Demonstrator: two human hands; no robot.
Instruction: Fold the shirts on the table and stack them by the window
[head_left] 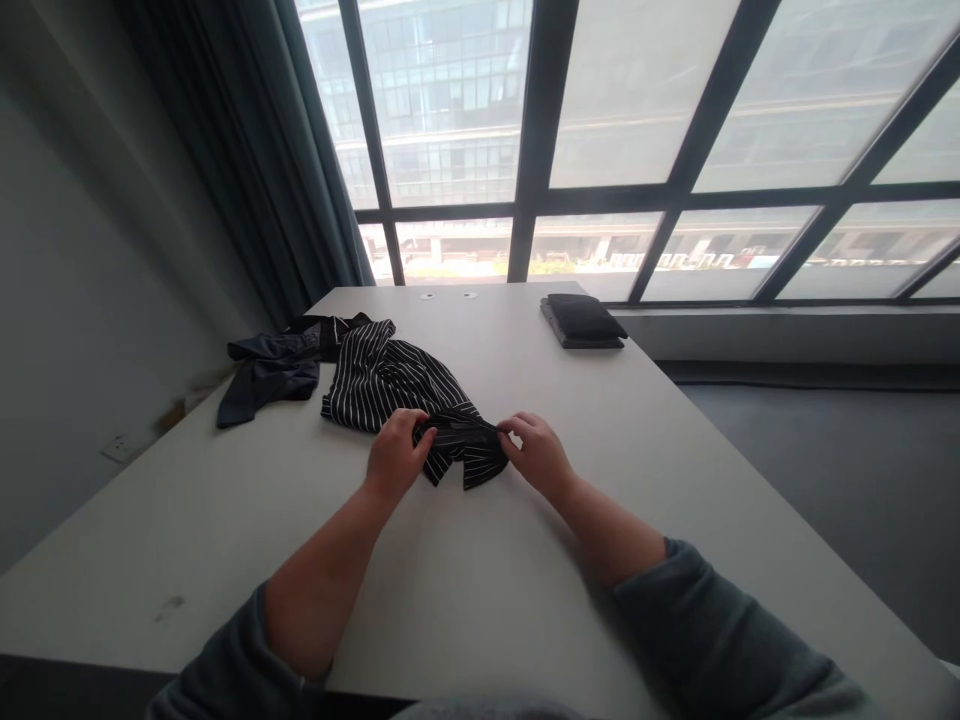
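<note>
A black garment with white stripes lies crumpled on the white table, its near end raised a little between my hands. My left hand pinches the cloth with thumb and fingertips at the left of that end. On the other side, my right hand grips the edge between thumb and fingers. Below the fingers the striped cloth hangs in a notched flap. The garment's exact kind I cannot tell from its folds.
Dark crumpled clothes lie at the table's left edge, beside the striped garment. A folded dark stack sits at the far right edge. Beyond the white table are a curtain and large windows.
</note>
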